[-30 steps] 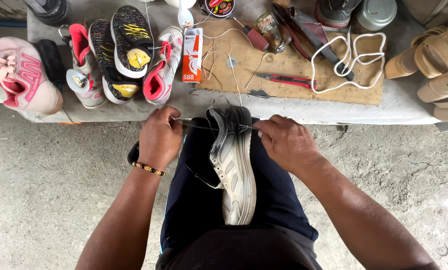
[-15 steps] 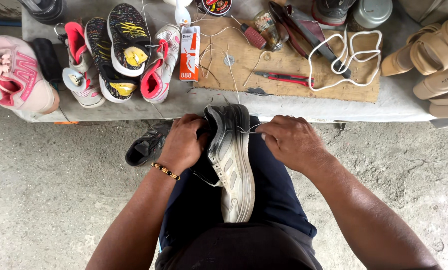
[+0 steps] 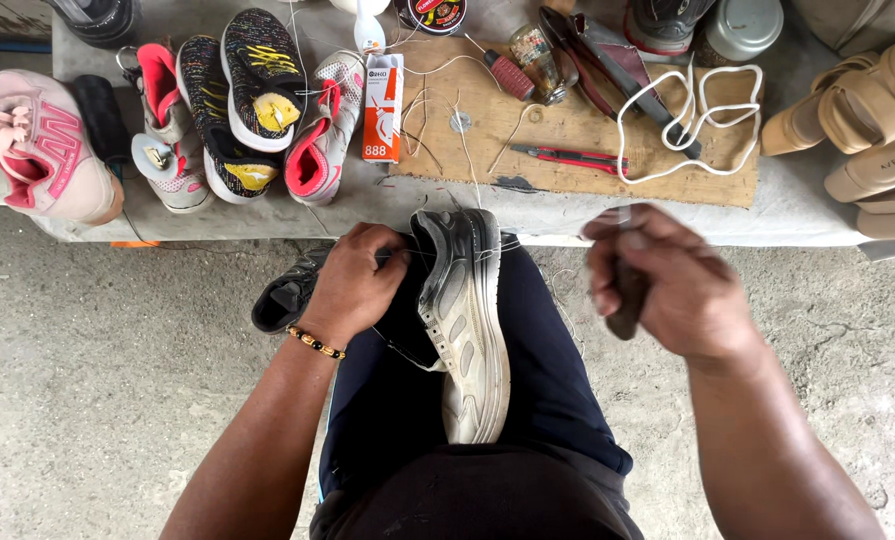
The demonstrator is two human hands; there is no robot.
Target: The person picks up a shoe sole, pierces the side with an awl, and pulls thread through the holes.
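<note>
My right hand [image 3: 673, 290] is blurring in the air beside my knee, closing around a dark tool handle [image 3: 628, 295] whose tip I cannot make out, and thin threads [image 3: 528, 245] are running from it toward the shoe, too fine to follow fully. My left hand [image 3: 358, 285] is pressing together on the toe of the grey sneaker [image 3: 466, 320], which is lying sole-up along my thigh, and is hiding part of a black shoe [image 3: 286, 298]. The workbench [image 3: 568, 210] edge is standing just beyond the toe, while bare concrete floor [image 3: 98, 400] is lying open on both sides.
</note>
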